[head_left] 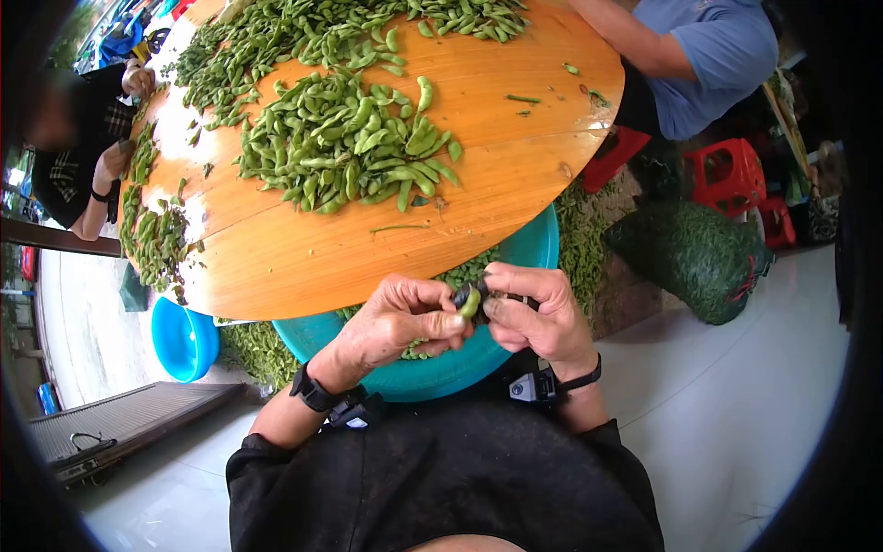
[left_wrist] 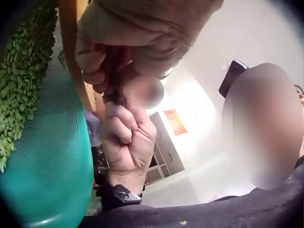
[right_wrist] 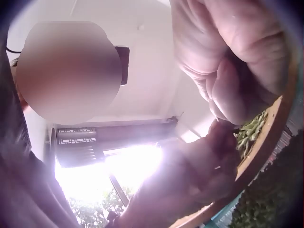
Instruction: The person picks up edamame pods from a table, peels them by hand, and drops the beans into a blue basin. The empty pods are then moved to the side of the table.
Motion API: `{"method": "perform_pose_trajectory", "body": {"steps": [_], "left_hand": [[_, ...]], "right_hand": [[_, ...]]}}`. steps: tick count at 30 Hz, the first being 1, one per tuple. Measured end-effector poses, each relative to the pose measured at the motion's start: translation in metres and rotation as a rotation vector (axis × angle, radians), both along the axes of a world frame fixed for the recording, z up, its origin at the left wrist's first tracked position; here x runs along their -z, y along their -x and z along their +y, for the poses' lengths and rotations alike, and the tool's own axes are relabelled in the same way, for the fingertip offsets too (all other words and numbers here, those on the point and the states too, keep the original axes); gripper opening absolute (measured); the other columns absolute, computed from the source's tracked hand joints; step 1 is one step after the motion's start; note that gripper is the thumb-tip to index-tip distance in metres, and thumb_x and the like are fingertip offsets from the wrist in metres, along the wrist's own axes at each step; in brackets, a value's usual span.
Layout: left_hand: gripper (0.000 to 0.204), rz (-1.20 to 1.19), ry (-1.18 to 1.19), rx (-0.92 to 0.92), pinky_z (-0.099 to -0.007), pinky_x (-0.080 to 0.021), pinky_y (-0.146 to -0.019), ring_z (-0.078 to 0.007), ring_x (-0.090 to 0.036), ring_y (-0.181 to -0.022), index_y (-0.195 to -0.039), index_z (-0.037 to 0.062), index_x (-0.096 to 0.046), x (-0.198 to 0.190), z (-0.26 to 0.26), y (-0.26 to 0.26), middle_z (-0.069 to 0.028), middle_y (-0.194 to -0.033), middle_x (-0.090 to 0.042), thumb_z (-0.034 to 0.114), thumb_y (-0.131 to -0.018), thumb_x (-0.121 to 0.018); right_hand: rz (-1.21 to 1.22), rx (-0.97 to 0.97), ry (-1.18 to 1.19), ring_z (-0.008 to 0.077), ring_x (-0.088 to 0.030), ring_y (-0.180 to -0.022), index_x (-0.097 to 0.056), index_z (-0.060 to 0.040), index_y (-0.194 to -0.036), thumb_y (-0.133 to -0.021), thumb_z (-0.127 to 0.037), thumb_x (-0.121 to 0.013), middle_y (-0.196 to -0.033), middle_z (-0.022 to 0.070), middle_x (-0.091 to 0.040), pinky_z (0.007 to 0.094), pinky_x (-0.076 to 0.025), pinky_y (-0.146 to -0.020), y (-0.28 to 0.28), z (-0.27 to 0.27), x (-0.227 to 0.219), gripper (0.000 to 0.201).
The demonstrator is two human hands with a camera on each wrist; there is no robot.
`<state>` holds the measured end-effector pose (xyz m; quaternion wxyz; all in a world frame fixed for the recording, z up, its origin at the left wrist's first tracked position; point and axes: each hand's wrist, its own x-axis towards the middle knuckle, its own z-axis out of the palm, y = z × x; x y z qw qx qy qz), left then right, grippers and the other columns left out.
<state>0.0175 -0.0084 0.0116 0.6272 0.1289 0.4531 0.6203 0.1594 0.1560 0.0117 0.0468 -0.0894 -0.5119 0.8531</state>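
Observation:
Over the teal basin point(head_left: 432, 379), both hands meet at a green soybean pod point(head_left: 471, 304). My left hand point(head_left: 394, 320) pinches the pod between thumb and curled fingers. From the other side, my right hand point(head_left: 541, 311) grips its dark end with thumb and forefinger. In the left wrist view the fingertips come together and mostly hide the pod. Shelled green beans point(left_wrist: 21, 90) lie in the basin below. A heap of whole pods point(head_left: 340, 147) sits on the wooden table point(head_left: 497, 198) just beyond the hands.
More pods point(head_left: 294, 32) cover the table's far side, and leafy scraps point(head_left: 158, 235) its left edge. One person point(head_left: 708, 55) sits at the right, another point(head_left: 78, 138) at the left. A blue basin point(head_left: 184, 340), a full green net sack point(head_left: 690, 258) and red stools point(head_left: 727, 175) stand around.

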Motion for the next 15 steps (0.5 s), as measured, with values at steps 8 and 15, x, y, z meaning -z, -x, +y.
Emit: {"method": "perform_pose_trajectory", "body": {"steps": [8, 15], "left_hand": [[0.024, 0.138, -0.105, 0.058, -0.0224, -0.044, -0.053, -0.0084, -0.058, -0.064, -0.100, -0.0014, -0.068, 0.010, -0.003, -0.002, -0.0046, -0.081, -0.067, 0.021, -0.100, -0.059], [0.016, 0.541, 0.052, -0.093, -0.0223, -0.046, -0.055, -0.0056, -0.056, -0.063, -0.092, -0.0007, -0.068, 0.007, 0.002, -0.010, -0.0022, -0.074, -0.065, 0.015, -0.096, -0.065]], "right_hand": [[-0.030, 0.083, -0.088, 0.0037, -0.045, -0.057, -0.060, 0.0067, -0.117, -0.099, -0.004, -0.054, -0.083, 0.0007, -0.051, 0.0209, -0.037, -0.048, 0.003, -0.003, 0.000, 0.022], [-0.093, 0.088, -0.002, 0.0026, -0.045, -0.056, -0.059, 0.0096, -0.120, -0.098, -0.002, -0.055, -0.086, 0.0001, -0.052, 0.0199, -0.037, -0.047, -0.001, -0.002, -0.007, 0.025]]}}
